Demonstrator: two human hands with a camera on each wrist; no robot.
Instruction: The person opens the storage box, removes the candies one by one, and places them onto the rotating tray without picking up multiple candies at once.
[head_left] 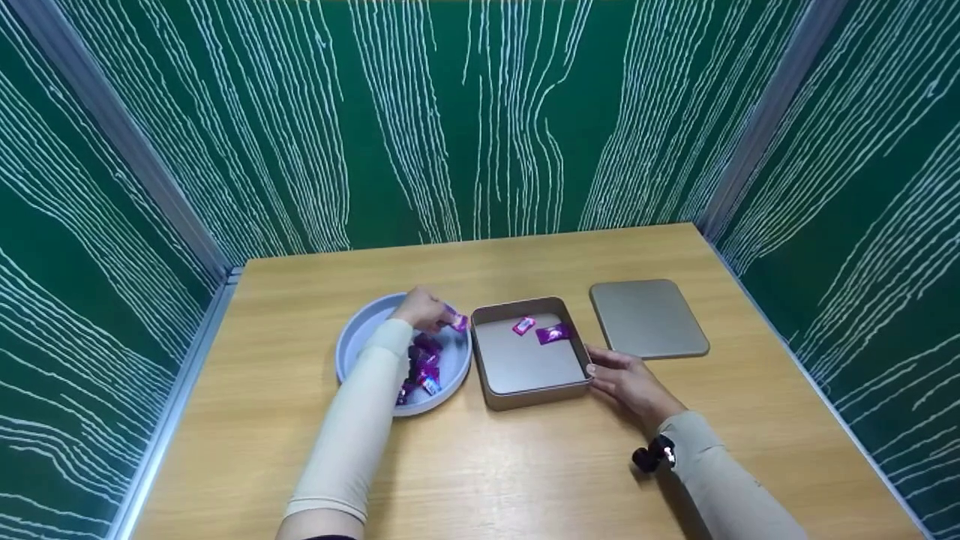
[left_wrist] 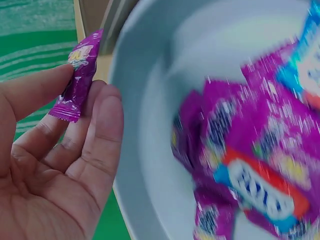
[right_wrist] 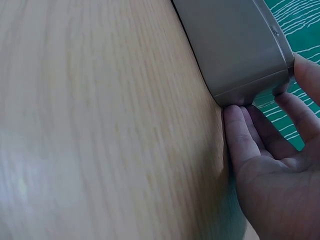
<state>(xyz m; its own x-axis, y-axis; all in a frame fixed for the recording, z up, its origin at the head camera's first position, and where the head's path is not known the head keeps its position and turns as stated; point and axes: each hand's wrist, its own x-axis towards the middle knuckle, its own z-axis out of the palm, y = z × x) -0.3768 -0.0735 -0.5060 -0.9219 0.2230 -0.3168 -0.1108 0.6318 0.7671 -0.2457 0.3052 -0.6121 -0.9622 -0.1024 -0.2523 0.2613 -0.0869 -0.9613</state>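
Note:
My left hand (head_left: 420, 309) pinches a purple-wrapped candy (left_wrist: 80, 75) between thumb and fingers, above the right part of a pale round tray (head_left: 346, 341). Below it in the tray lies a pile of wrapped candies (head_left: 427, 361), mostly purple, some with blue and red wrappers; my forearm hides part of the tray. To the right stands a square metal tin (head_left: 536, 396) without its lid, holding a pink-and-white candy (head_left: 523, 325) and a purple candy (head_left: 553, 334). My right hand (head_left: 634, 382) touches the tin's near right corner with extended fingers, its thumb at the rim.
The tin's flat square lid (head_left: 649, 319) lies on the wooden table (head_left: 480, 472), right of the tin. Green walls (head_left: 517, 112) with white line patterns enclose the back and both sides. A dark device (head_left: 656, 454) is strapped on my right wrist.

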